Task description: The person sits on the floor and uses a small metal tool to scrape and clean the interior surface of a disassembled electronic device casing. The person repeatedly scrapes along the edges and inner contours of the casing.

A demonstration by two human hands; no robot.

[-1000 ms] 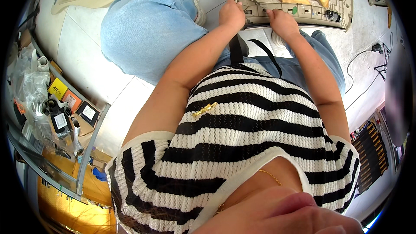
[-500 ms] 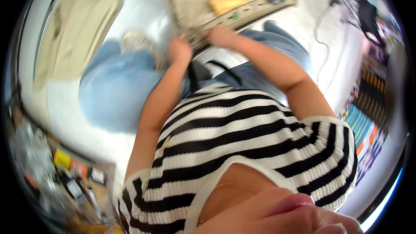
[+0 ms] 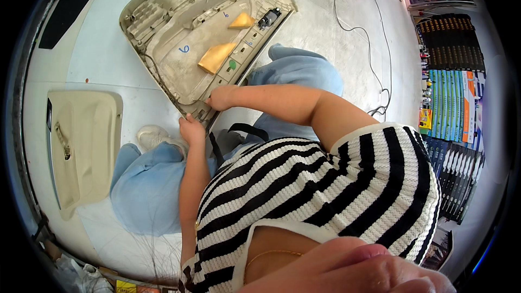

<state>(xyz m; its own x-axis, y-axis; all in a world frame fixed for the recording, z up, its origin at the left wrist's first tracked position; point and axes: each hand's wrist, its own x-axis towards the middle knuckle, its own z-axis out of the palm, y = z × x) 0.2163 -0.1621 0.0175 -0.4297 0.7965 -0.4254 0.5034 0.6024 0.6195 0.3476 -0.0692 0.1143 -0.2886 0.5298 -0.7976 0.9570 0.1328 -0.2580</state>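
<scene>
A beige car door panel [image 3: 163,70] stretches away from me with its ribbed back face up. It carries two yellow foam pads [image 3: 216,57], a green dot and a small black part [image 3: 269,18] along its right edge. My left hand [image 3: 192,129] is closed at the panel's near corner. Just right of it, my right hand [image 3: 222,97] is closed on the near end of the panel's right edge, its fingertips partly hidden. Both forearms reach forward between my bent knees.
A second beige door panel [image 3: 87,146] lies at the left, smooth face up. A black cable [image 3: 361,30] runs over the white floor on the right. Stacked colourful boxes [image 3: 450,103] stand at the far right. My shoe [image 3: 154,138] is beside my left hand.
The view has swung, so the panel shows more fully and both panels sit lower in the picture. My hands stay at the panel's near end and appear closer together.
</scene>
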